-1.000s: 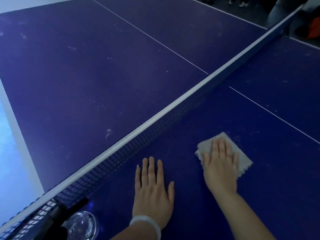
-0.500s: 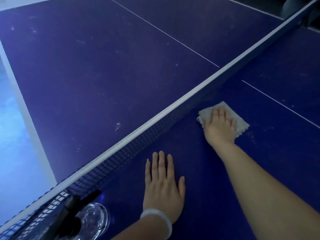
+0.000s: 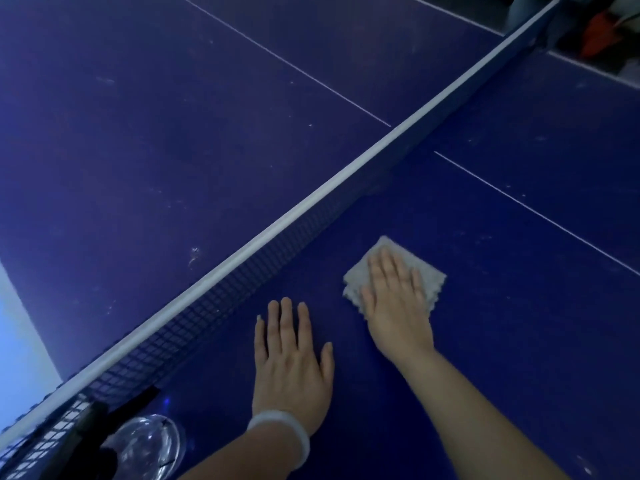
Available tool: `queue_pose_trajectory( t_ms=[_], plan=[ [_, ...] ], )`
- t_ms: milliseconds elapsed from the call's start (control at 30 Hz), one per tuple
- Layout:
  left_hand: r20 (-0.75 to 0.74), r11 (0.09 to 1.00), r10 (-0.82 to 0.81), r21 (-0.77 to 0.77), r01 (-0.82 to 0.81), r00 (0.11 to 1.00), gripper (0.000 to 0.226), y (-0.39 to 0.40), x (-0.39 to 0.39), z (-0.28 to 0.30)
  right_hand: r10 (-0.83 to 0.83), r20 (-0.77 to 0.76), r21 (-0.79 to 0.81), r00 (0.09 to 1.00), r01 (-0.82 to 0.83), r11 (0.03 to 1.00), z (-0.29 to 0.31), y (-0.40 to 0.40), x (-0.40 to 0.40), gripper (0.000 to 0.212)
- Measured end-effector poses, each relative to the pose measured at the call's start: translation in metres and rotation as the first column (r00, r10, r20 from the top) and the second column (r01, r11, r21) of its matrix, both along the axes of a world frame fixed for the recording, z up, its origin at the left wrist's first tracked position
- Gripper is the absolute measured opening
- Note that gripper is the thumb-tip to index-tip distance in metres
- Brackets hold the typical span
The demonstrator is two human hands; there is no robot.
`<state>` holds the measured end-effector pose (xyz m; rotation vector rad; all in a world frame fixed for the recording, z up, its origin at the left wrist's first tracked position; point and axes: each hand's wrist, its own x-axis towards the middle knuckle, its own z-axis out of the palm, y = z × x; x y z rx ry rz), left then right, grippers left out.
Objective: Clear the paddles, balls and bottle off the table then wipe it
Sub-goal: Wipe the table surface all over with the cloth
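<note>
A pale grey cloth (image 3: 429,277) lies flat on the dark blue table-tennis table (image 3: 519,323), a little on the near side of the net. My right hand (image 3: 398,299) presses down on the cloth with straight fingers. To its left, my left hand (image 3: 292,358) rests flat on the bare table surface, fingers spread, with a white band on the wrist. A clear bottle (image 3: 145,445) shows at the bottom left beside the net clamp. No paddles or balls are in view.
The net (image 3: 277,244) with its white top band runs diagonally from bottom left to top right. A black net clamp (image 3: 93,431) sits at the bottom left. White lines cross the table. Orange and dark items (image 3: 602,32) lie beyond the far corner.
My right hand has pulled the cloth back from the net toward me. My left hand has stayed flat on the table.
</note>
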<state>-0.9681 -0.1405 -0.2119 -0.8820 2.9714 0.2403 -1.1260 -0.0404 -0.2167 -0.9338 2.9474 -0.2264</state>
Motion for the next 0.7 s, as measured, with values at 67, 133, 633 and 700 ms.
queue_pose_trajectory(
  t_ms=[67, 133, 633, 700],
  plan=[
    [0.018, 1.0, 0.004, 0.006, -0.004, 1.0, 0.07, 0.0, 0.0, 0.001, 0.039, 0.001, 0.029, 0.999, -0.039, 0.999, -0.001, 0.024, 0.007, 0.059],
    [0.036, 1.0, -0.002, 0.015, 0.001, 0.999, 0.073, 0.001, 0.002, 0.002, -0.103, -0.009, 0.054, 0.995, 0.103, 0.993, 0.0, 0.047, 0.0, 0.061],
    [-0.004, 0.99, -0.135, 0.043, 0.135, 0.991, 0.069, 0.01, -0.134, -0.001, -0.263, -0.042, 0.093, 0.964, 0.265, 0.96, 0.002, 0.074, -0.016, 0.063],
    [-0.013, 0.992, -0.123, 0.01, 0.123, 0.992, 0.069, 0.013, -0.136, -0.007, -0.341, -0.07, 0.091, 0.937, 0.347, 0.933, 0.003, 0.072, -0.015, 0.061]
  ],
)
